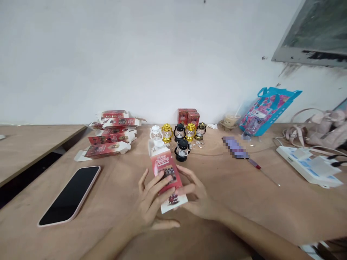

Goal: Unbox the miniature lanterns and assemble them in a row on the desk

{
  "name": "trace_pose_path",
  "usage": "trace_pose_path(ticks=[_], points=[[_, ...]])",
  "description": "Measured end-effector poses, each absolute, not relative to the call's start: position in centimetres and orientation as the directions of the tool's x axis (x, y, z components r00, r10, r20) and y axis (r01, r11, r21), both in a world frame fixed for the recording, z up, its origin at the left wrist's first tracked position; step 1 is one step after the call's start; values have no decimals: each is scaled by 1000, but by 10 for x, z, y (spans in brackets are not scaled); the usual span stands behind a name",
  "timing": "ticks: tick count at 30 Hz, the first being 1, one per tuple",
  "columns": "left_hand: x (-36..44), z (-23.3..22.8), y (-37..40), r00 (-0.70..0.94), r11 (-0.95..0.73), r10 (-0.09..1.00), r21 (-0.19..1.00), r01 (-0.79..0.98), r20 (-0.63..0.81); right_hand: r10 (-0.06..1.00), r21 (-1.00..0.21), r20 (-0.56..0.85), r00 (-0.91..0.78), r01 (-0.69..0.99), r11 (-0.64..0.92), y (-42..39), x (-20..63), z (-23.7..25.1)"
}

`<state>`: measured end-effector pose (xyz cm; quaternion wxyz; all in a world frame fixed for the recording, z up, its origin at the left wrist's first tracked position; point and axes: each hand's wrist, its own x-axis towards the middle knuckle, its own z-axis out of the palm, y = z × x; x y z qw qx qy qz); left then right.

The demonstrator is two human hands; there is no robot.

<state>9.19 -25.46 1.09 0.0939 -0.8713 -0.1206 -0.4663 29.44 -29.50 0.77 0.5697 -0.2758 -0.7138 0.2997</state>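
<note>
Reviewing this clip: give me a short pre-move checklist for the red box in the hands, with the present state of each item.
1. Both hands on the box: ok. Left hand and right hand grip the red box from either side.
2. Far end flap open: ok, white flap stands up.
3. White lantern at that open end: cannot tell whether it is inside or just behind.
4. Near end closed: cannot tell, fingers cover it.
5. Black lantern apart from the box: ok, it stands just to the right.
6. Phone out of the way: ok, well to the left.

Bright, even light; softly blurred edges.
</note>
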Motion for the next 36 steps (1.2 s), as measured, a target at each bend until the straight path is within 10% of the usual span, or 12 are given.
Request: trace_pose_path(ticks=[7, 10, 19, 22, 26, 31, 36], points=[[94, 11, -253, 204, -794, 609, 588, 158, 767, 197, 99, 833, -517, 490, 866, -288, 301, -7], [94, 12, -246, 244, -590, 793, 804, 77, 559, 147, 252, 775, -615, 513, 820, -285, 297, -10], [89, 16, -243, 258, -651, 758, 716, 252, 599, 65, 384, 568, -820, 335, 860, -270, 302, 4], [90, 12, -246, 145, -651, 756, 710, 269, 639, 73, 260, 737, -671, 382, 887, -259, 310, 2], [92, 8, -247, 163, -698, 716, 699, 154, 679, 410, -182, 880, -239, 629, 756, -229, 337, 12], [93, 16, -249, 359, -715, 679, 687, 130, 640, 828, -667, 541, -150, 523, 530, -191, 364, 16], [93, 25, -250, 424, -672, 713, 716, 186, 559, 917, -869, 377, -132, 293, 399, -189, 361, 11]])
